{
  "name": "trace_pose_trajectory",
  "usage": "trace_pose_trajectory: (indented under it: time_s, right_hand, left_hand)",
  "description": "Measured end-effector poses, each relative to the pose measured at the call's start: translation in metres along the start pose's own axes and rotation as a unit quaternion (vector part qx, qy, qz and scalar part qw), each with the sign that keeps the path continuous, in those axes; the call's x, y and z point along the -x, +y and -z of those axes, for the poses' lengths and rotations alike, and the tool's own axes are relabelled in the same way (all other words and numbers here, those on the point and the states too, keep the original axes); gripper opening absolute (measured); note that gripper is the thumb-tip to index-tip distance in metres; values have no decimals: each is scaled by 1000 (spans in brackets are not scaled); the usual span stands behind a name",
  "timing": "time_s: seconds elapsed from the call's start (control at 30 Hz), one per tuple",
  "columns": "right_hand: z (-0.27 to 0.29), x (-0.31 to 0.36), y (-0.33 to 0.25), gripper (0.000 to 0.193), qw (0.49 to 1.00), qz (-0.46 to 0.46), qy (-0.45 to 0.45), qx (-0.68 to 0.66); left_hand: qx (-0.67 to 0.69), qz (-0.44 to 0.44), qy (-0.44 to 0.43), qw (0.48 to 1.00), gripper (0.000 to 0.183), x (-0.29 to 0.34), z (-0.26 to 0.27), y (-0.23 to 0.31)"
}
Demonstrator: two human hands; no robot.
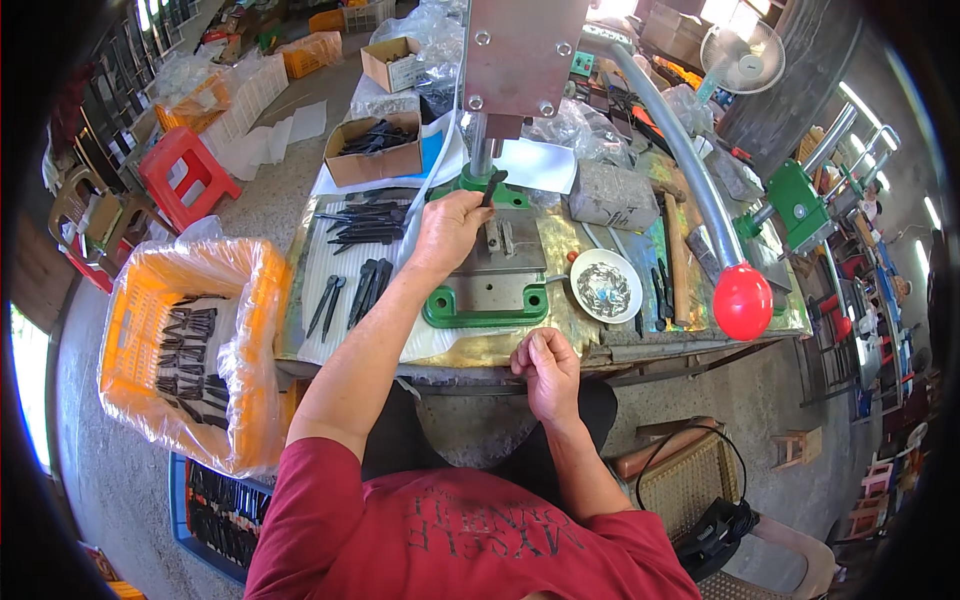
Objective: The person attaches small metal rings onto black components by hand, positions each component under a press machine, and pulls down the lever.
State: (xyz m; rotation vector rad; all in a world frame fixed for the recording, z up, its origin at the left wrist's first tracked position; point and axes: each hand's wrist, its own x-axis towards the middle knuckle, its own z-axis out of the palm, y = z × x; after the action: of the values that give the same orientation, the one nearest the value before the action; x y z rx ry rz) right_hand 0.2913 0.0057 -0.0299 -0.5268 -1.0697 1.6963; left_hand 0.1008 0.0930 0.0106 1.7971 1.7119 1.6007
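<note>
My left hand (450,232) is closed on a slim black metal tool (493,187), its wider end pointing up and away. It is held over the steel bed (520,258) of a green-based press (485,318), where a small metal fixture (500,238) sits. My right hand (548,370) is closed, thumb against fingers, in front of the table's near edge; anything inside it is hidden. Right of the press, a white dish (606,286) contains small shiny metal pieces. Similar black tools (368,222) lie in groups on white sheeting to the left.
A red-knobbed lever (743,302) reaches down on the right. An open cardboard box (375,150) holds black parts. A plastic-lined orange crate (190,345) with more tools stands left. A hammer (677,262) and a grey block (614,195) lie right; a chair (690,480) is beside me.
</note>
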Motion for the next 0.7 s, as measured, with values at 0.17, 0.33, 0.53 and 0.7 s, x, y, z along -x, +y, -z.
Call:
trace_pose_trajectory:
  time_s: [0.17,0.33,0.53,0.7]
  right_hand:
    - [2,-2,-12,12,999,32,3,23]
    - [8,-8,-37,11,986,158,29,40]
    - [12,-17,-87,12,951,298,50,71]
    - [4,-24,-127,22,887,435,101,117]
  left_hand:
    - [8,2,9,1000,12,0,-1,-1]
    - [12,22,8,1000,12,0,0,2]
    - [22,20,7,1000,13,0,-1,4]
    - [13,13,9,1000,13,0,-1,1]
